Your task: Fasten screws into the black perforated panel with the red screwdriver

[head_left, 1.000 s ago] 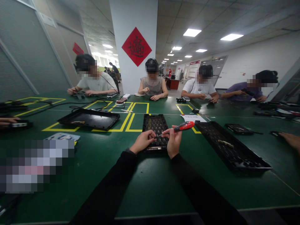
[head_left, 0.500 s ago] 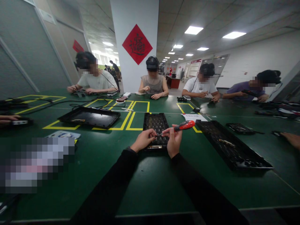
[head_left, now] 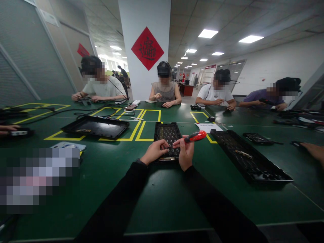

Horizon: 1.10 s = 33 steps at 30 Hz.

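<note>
My right hand [head_left: 186,153] is closed around a screwdriver with a red and black handle [head_left: 197,136], which points up to the right. The shaft runs left toward the fingertips of my left hand [head_left: 154,152]. Those fingers are pinched together near the tip, over something too small to make out. Both hands are above the lower part of a black tray [head_left: 167,130] with rows of small shiny pieces inside. A pale strip [head_left: 170,158] lies along the tray's near edge.
A wide black tray [head_left: 101,126] stands at left, a long black tray [head_left: 243,148] at right, beside a white paper [head_left: 209,127]. Cables [head_left: 50,114] cross the left. Several people sit across the table [head_left: 152,209]; other hands show at both edges.
My right hand and the screwdriver have shifted slightly left, nearer my left hand. My left hand has barely moved. The view has turned slightly.
</note>
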Motion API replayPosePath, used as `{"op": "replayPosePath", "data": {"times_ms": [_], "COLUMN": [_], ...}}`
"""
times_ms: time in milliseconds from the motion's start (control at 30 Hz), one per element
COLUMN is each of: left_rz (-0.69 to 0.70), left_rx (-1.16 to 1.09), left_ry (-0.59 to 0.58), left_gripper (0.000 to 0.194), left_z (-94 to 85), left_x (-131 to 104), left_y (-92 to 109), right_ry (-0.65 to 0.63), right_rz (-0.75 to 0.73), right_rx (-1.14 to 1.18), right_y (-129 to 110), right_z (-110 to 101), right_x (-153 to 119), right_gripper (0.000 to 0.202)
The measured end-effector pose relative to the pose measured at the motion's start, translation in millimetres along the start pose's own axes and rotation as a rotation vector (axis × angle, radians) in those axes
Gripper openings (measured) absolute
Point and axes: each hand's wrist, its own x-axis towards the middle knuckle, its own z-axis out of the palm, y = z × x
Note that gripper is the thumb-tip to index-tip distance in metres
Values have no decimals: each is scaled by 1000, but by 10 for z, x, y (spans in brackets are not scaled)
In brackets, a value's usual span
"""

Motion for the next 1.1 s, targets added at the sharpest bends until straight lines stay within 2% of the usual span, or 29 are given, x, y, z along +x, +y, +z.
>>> {"op": "replayPosePath", "data": {"times_ms": [100,233,333,1100], "left_rz": [12,44,32,51], "left_rx": [-29,6,50,90], "left_ry": [2,12,27,20], "left_gripper": [30,18,12,16], "left_z": [-2,-27,-38,-36], "left_x": [-3,-14,-17,-5], "left_y": [13,37,50,29], "right_ry": [102,203,190,96], "right_rz": [-25,-22,10,47], "right_rx": [-28,-100,-142,-178], "right_y": [-12,-13,2,48], "right_z": [-15,-37,-43,-59], "right_x": [11,22,23,25], "right_gripper": [21,21,21,19]}}
